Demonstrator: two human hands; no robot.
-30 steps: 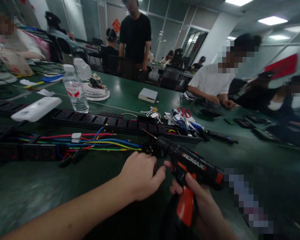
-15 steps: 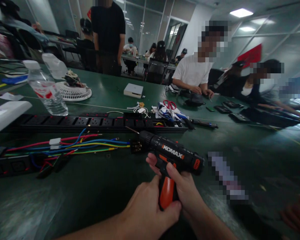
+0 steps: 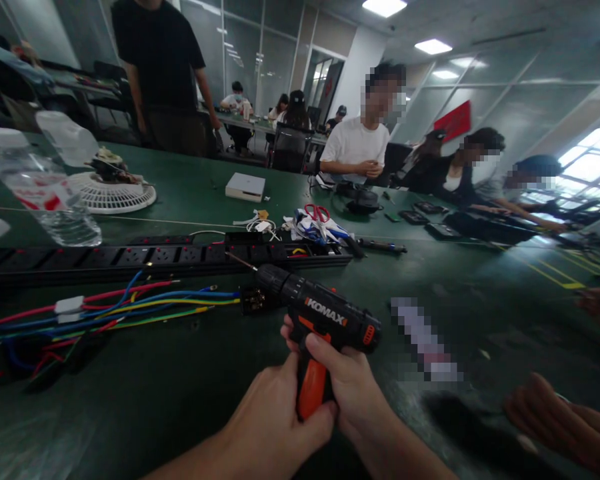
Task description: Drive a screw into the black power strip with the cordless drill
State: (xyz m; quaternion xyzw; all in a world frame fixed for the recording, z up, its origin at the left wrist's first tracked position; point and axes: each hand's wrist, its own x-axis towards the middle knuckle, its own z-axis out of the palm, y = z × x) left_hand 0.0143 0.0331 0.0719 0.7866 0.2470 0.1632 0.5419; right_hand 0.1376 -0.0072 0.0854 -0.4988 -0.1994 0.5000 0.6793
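Note:
A black and orange cordless screwdriver (image 3: pixel 315 313) marked KOMAX is held above the green table (image 3: pixel 180 373), its thin bit pointing up and left. My right hand (image 3: pixel 347 387) is wrapped round its orange grip. My left hand (image 3: pixel 275 427) is closed against the bottom of the same grip from the left. Just left of the tool's chuck lies a small black connector block (image 3: pixel 253 300) at the end of a bundle of coloured wires (image 3: pixel 130 307).
A long black power strip (image 3: pixel 155 257) runs across the table behind the wires. A water bottle (image 3: pixel 40 190), a white fan grille (image 3: pixel 113 193), a white box (image 3: pixel 245 187) and red-handled scissors (image 3: pixel 317 213) lie beyond. Several people sit across the table. Another person's hand (image 3: pixel 560 417) rests at lower right.
My left hand has left the connector block at the tool's nose and come back to the base of the grip. The view has swung right, bringing another person's hand into sight.

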